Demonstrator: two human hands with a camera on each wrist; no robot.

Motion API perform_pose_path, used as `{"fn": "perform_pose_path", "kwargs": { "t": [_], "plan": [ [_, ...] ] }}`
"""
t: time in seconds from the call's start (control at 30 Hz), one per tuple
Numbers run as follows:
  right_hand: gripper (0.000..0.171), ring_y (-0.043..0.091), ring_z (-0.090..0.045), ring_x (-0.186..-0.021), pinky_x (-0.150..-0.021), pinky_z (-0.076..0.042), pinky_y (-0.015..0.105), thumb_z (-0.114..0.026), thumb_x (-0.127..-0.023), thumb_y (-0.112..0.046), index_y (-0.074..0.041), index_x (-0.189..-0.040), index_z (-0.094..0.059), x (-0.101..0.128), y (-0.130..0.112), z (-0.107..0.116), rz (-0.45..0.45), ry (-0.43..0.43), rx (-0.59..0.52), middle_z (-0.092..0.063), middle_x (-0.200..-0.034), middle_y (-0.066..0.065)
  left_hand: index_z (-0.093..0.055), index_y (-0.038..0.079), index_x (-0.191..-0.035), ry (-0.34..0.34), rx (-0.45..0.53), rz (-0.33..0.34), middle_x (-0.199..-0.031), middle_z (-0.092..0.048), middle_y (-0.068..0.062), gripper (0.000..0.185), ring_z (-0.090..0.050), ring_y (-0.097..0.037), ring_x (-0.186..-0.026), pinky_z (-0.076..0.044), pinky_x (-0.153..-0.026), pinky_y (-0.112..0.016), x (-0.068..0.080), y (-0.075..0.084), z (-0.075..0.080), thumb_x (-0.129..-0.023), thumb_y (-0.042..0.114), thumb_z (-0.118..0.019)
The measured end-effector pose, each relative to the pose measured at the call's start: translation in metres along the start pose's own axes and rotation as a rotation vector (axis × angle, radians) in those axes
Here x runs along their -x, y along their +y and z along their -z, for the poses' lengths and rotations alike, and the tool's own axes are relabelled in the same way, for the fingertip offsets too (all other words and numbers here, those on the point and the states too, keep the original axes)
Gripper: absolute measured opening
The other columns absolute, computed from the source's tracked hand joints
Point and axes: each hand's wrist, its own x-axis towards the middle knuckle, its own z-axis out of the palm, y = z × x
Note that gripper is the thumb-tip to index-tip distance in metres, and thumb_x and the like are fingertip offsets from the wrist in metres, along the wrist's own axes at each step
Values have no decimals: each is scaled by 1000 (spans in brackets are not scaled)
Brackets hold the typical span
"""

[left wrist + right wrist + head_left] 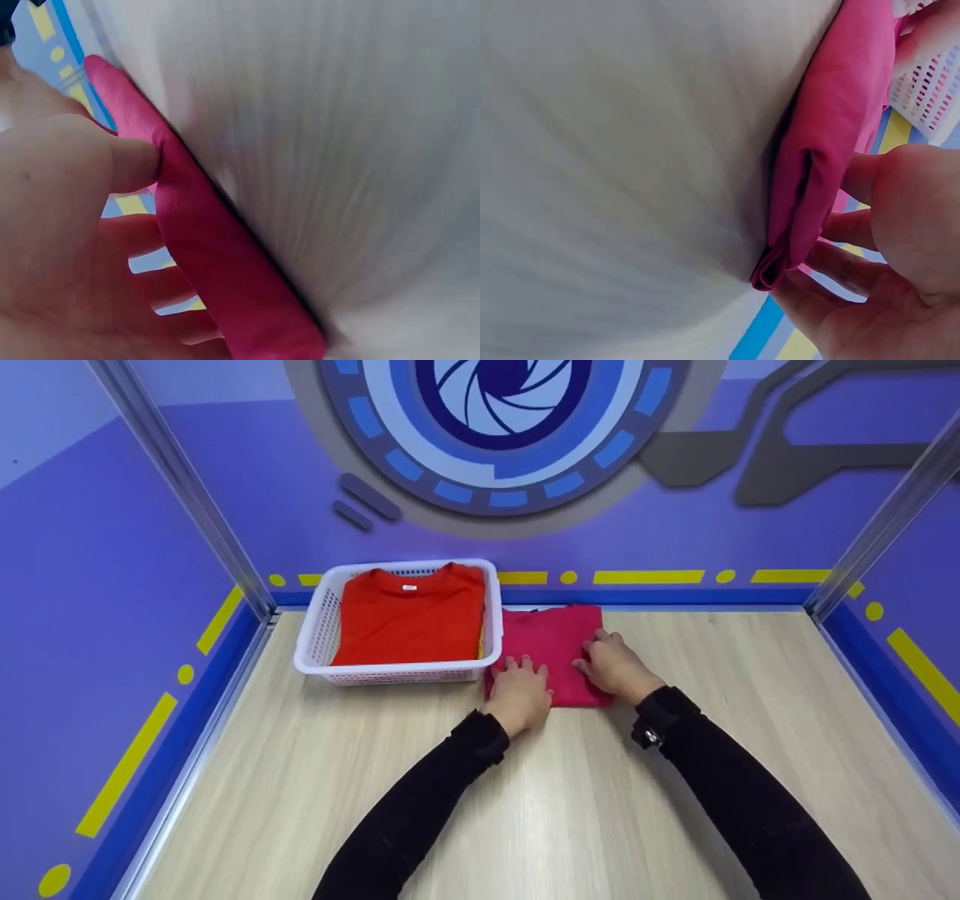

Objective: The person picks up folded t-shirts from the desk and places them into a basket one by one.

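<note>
A pink-red folded garment (559,660) lies on the wooden table, right beside the white basket. My left hand (520,697) rests on its near left part with the fingers spread; in the left wrist view the thumb (135,163) touches the thick folded edge. On the garment's right part lies my right hand (616,666), its fingers slightly bent. The right wrist view has that hand's fingers (847,266) touching the cloth beside a rolled corner fold (769,270), not curled round it. A folded red T-shirt (412,619) sits inside the white basket (397,676).
The perforated basket stands against the back wall, left of the garment. A sliver of yellow (481,645) shows under the T-shirt's right side. Blue-purple panels (247,472) with metal corner posts (187,495) enclose the wooden table (570,810) at the back and sides.
</note>
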Motion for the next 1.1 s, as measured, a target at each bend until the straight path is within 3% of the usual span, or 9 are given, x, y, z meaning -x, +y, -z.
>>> {"fn": "perform_pose_path", "kwargs": {
  "t": [0.17, 0.33, 0.5, 0.7, 1.1],
  "plan": [
    [42, 50, -58, -129, -109, -58, 58, -66, -111, -30, 6, -133, -71, 16, -1, -1, 4, -21, 21, -60, -137, 29, -43, 17, -171, 26, -60, -33, -175, -45, -19, 63, -46, -48, -159, -49, -121, -66, 15, 6, -6, -116, 48, -45],
    [41, 47, -59, -125, -105, -59, 57, -67, -111, -31, 6, -129, -73, 36, -5, -6, 22, -17, 39, -61, -134, 28, -49, 19, -168, 73, -70, -79, -167, -54, -16, 64, -54, -43, -151, -57, -115, -55, 32, 5, -14, -113, 53, -50],
    [42, 47, -59, -124, -104, -60, 57, -67, -111, -31, 6, -130, -72, 58, -8, -6, 50, -1, 60, -61, -136, 30, -56, 21, -164, 121, -85, -138, -160, -61, -13, 64, -59, -38, -144, -59, -109, -47, 50, 2, -16, -111, 57, -53],
    [48, 48, -58, -128, -106, -60, 58, -70, -110, -32, 7, -138, -70, 85, -11, -6, 81, 14, 60, -60, -145, 31, -64, 21, -157, 172, -119, -212, -151, -68, -11, 64, -65, -36, -136, -61, -103, -46, 72, 1, -18, -111, 63, -52],
    [43, 43, -61, -117, -96, -63, 54, -75, -107, -31, 7, -129, -74, 125, -15, -13, 179, 94, 79, -66, -130, 26, -77, 20, -137, 280, -43, -320, -129, -77, -5, 55, -70, -27, -116, -63, -94, -41, 105, -13, -30, -111, 61, -52]
  ]
}}
